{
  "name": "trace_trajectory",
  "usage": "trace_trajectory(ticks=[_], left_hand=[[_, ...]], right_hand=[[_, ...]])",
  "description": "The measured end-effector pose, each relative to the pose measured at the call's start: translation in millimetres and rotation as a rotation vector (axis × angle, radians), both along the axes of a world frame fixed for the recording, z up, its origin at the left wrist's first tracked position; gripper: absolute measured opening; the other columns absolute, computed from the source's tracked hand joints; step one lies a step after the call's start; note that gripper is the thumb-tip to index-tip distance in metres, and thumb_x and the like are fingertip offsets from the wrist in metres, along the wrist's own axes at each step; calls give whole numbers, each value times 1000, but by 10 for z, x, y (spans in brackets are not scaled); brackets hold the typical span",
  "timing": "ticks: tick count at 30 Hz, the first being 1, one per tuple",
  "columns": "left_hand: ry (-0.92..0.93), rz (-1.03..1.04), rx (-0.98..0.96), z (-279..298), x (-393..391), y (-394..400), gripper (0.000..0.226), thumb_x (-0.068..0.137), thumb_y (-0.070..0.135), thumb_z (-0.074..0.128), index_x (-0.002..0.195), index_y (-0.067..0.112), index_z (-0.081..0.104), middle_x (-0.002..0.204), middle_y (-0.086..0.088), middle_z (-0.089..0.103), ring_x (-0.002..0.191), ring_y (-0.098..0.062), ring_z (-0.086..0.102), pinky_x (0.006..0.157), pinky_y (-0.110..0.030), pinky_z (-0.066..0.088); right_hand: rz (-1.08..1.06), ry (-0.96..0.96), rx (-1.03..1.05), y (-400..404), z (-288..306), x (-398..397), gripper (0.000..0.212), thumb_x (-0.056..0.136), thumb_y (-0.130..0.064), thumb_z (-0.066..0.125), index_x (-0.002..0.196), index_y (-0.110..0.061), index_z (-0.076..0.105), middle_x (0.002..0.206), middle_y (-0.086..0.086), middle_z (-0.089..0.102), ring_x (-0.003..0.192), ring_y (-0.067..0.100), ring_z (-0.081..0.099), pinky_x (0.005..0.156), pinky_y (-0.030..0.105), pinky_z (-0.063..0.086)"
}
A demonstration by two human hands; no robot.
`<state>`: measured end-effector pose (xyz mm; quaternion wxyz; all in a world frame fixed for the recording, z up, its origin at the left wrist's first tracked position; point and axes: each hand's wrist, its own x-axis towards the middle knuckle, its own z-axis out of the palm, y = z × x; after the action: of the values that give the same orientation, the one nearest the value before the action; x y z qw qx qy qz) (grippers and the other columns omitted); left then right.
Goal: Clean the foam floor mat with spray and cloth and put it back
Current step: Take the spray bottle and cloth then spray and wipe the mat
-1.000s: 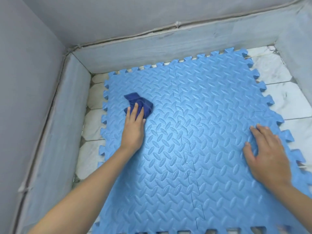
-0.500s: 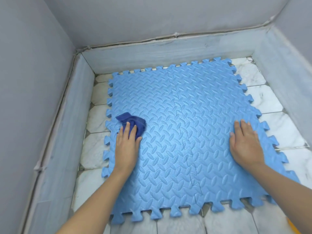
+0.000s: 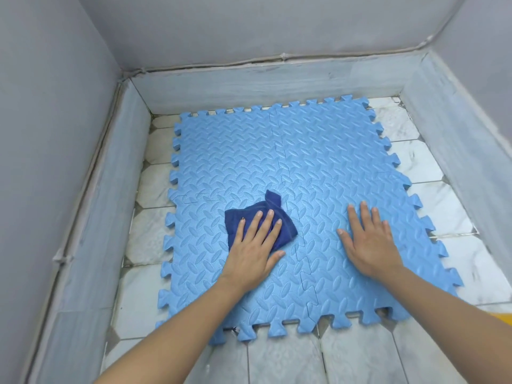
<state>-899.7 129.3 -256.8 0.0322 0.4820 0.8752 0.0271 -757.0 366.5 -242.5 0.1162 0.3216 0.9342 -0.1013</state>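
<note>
A light blue foam floor mat [image 3: 318, 151] made of interlocking tiles lies flat on the tiled floor. A dark blue cloth [image 3: 273, 214] lies spread near the mat's middle. My left hand [image 3: 255, 245] presses flat on the cloth, fingers extended and apart. My right hand [image 3: 368, 239] rests palm down on the bare mat to the right of the cloth, fingers spread. No spray bottle is in view.
White marble floor tiles [image 3: 432, 164] surround the mat. Grey skirting and walls [image 3: 83, 217] close in on the left, back and right. A yellow object [image 3: 505, 318] shows at the right edge.
My left hand has slid the cloth from the mat's left side toward its middle, and the cloth has spread out. My right hand has moved inward from the right edge. The view has pulled back.
</note>
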Motion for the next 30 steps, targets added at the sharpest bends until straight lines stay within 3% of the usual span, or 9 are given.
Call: trace_trajectory(ticks=[3, 8, 10, 12, 15, 21, 26, 30], left_hand=[[-57, -5, -66, 9, -8, -1, 65, 97, 55, 27, 150, 17, 30, 158, -6, 25, 146, -27, 22, 115, -53, 24], [-123, 10, -101, 102, -15, 3, 61, 96, 52, 25, 145, 19, 39, 154, -5, 34, 140, -27, 35, 111, -51, 33], [-160, 1, -105, 151, -25, 3, 62, 96, 52, 19, 148, 21, 34, 158, -3, 26, 144, -26, 27, 115, -51, 26], [-223, -13, -85, 203, -48, 8, 65, 95, 53, 12, 152, 24, 22, 162, 0, 11, 149, -23, 9, 119, -48, 10], [-265, -23, -25, 332, -104, 13, 56, 100, 48, 21, 150, 25, 26, 161, 1, 13, 149, -21, 7, 119, -44, 7], [-228, -31, 97, 794, -372, 38, 41, 100, 28, 40, 140, 19, 44, 150, -3, 37, 141, -24, 26, 112, -38, 27], [-184, -32, 81, 1288, -708, 94, 42, 100, 24, 41, 141, 19, 43, 150, -4, 36, 140, -22, 28, 110, -37, 29], [-98, -32, 71, 1647, -1152, 216, 42, 101, 23, 39, 143, 19, 40, 153, -5, 32, 139, -25, 30, 110, -40, 31]], right_hand=[[37, -141, -36, 66, 121, -24, 74, 98, -60, 19, 156, -24, -11, 164, 5, -16, 151, 27, -10, 121, 47, 2], [36, -280, -127, 52, 328, -69, 79, 98, -59, 31, 155, -25, -13, 163, 5, -18, 151, 30, -9, 122, 48, 10], [35, -312, -171, 4, 405, -54, 79, 99, -55, 36, 155, -27, -12, 163, 5, -18, 151, 31, -9, 121, 49, 12], [36, -335, -206, -28, 493, -36, 79, 99, -53, 41, 155, -31, -9, 164, 3, -17, 151, 29, -8, 119, 49, 14], [53, -357, -190, -27, 627, -50, 76, 99, -51, 42, 156, -34, -5, 165, 1, -12, 152, 28, -5, 119, 49, 16], [102, -318, -107, -90, 1017, -407, 73, 99, -52, 40, 156, -34, -2, 165, 3, -7, 151, 32, -1, 118, 53, 21], [183, -118, -61, -87, 1478, -640, 66, 99, -49, 42, 156, -30, 12, 165, 5, 6, 150, 27, 10, 116, 50, 27], [138, -36, -54, 43, 1345, -720, 62, 100, -47, 42, 154, -29, 18, 163, 5, 15, 149, 26, 16, 115, 46, 29]])
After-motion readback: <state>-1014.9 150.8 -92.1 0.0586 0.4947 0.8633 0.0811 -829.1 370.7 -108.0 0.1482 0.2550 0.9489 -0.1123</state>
